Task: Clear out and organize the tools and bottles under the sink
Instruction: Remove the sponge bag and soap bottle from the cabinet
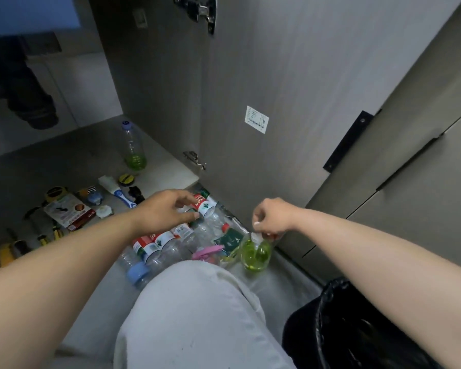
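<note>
My right hand (273, 217) pinches the white cap of a clear bottle with green liquid (255, 253), which stands on the floor beside the open cabinet door. My left hand (168, 209) hovers over a row of empty clear water bottles with red and white labels (171, 239), its fingers touching the far one (205, 205). Another bottle with green liquid and a pale cap (133, 146) stands upright on the cabinet floor. Tools with yellow and black handles (47, 235) lie in a row at the left.
A brush with a blue handle (115, 189), a red packet (68, 211) and small parts lie on the cabinet floor. Pink clips (206, 253) and a dark green packet (230, 241) lie near the bottles. A black-lined bin (357, 328) stands at lower right. My knee (197, 315) is in front.
</note>
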`<control>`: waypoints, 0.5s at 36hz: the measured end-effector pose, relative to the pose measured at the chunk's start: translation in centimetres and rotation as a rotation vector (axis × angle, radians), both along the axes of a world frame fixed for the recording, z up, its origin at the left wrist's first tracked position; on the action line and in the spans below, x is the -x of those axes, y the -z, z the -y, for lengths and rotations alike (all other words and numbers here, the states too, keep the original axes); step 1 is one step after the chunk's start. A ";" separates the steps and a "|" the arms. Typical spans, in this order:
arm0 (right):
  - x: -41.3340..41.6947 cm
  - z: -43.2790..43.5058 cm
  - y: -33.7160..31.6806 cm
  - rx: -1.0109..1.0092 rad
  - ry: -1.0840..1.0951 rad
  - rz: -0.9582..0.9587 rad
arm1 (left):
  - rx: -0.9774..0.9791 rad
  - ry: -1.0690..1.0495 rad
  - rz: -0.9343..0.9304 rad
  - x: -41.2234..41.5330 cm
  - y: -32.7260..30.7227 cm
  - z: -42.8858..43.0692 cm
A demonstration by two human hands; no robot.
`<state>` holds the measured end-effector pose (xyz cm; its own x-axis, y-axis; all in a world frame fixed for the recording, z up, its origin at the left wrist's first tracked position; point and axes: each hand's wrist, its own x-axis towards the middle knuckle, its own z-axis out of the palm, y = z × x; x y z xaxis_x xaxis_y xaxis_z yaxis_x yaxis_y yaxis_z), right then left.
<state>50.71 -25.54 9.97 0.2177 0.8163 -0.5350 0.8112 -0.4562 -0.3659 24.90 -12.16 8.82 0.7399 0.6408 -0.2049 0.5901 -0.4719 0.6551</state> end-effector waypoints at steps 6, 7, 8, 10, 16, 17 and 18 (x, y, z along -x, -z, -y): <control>-0.1 1.7 7.9 0.112 -0.005 0.199 | 0.022 -0.022 -0.019 0.7 0.7 -0.5; 0.0 1.8 9.0 0.107 0.017 0.201 | 0.026 -0.027 -0.033 0.8 0.9 -0.6; 0.0 1.9 9.9 0.109 0.031 0.193 | 0.031 -0.031 -0.044 1.0 1.2 -0.8; 0.1 2.1 11.4 0.133 0.045 0.177 | 0.024 -0.032 -0.062 1.1 1.7 -1.2; 0.3 1.9 13.3 0.199 0.034 0.202 | 0.048 -0.050 -0.086 0.9 2.3 -2.3; 0.2 1.8 13.2 0.219 0.021 0.214 | 0.049 -0.055 -0.086 0.9 2.4 -2.4; 0.1 1.6 13.1 0.244 0.004 0.225 | 0.051 -0.061 -0.085 0.8 2.4 -2.5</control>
<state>50.64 -27.14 -3.16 0.3559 0.6686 -0.6530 0.8572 -0.5118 -0.0568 24.10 -9.62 6.43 0.6782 0.6713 -0.2989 0.6713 -0.4005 0.6237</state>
